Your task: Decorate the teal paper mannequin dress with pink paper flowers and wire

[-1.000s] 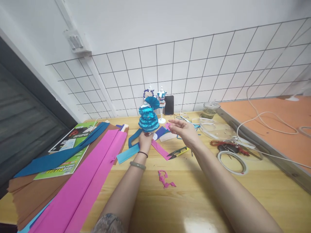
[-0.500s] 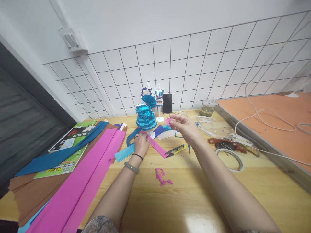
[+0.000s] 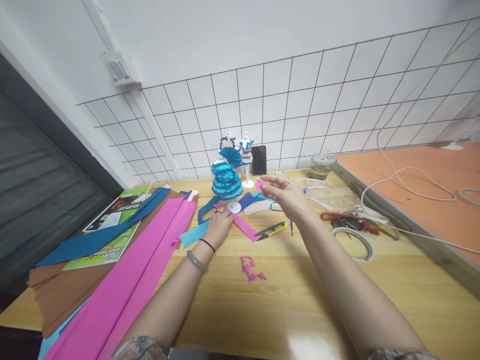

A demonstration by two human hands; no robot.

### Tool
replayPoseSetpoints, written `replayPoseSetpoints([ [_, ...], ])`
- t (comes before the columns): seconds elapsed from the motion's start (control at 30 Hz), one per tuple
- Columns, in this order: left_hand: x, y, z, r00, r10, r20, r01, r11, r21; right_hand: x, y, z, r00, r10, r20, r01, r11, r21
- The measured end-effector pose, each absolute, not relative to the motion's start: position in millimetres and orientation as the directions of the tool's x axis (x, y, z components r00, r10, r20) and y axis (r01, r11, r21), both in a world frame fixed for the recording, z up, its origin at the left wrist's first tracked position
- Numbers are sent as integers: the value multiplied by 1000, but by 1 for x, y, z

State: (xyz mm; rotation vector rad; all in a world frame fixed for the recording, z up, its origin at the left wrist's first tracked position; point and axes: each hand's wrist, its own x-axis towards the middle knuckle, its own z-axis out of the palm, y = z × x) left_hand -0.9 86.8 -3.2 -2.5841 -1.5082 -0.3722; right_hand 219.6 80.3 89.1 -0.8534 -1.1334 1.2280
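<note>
My right hand [image 3: 283, 195] is raised over the table, thumb and fingers pinching a small pink paper piece [image 3: 259, 186] with a scalloped edge. My left hand [image 3: 220, 224] lies palm down, fingers forward, on a pink paper strip [image 3: 245, 229] at the edge of a round white stand base [image 3: 234, 207]. On that stand a small dress form wears a layered turquoise paper dress [image 3: 227, 182] with a pleated fan. A light blue strip [image 3: 194, 233] lies left of my left hand. Yellow-handled thread snips [image 3: 272, 231] rest between my hands, their tips by the pink strip.
Two more small dress forms [image 3: 246, 150] and a phone [image 3: 259, 160] stand at the back. Pink scraps [image 3: 250, 270] lie in front. Long pink crepe paper [image 3: 123, 285] covers the left. A tape roll [image 3: 354, 245], cables and a glass pot [image 3: 320, 166] are on the right.
My left hand has come down from under the turquoise dress to the table beside the stand base. My right hand keeps its pinch on the pink piece, nearly still.
</note>
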Motion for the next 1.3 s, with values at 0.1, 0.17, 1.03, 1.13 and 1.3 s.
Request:
replayPoseSetpoints([
  [0.1, -17, 86, 10, 460, 820, 341, 855, -513, 81, 220, 79, 90, -49, 978, 202, -282, 180, -942],
  [0.17, -30, 86, 21, 460, 801, 382, 845, -527, 90, 218, 78, 90, -56, 977, 206, -286, 182, -941],
  [1.03, -98, 27, 49, 359, 887, 290, 914, -397, 86, 195, 61, 88, -323, 927, 191, -156, 147, -977],
  [1.13, -23, -8, 37, 602, 783, 158, 745, -622, 241, 201, 58, 96, -284, 932, 225, -186, 177, -966],
  [1.3, 36, -23, 11, 647, 762, 25, 715, -617, 328, 219, 56, 109, -190, 935, 301, -253, 250, -935],
])
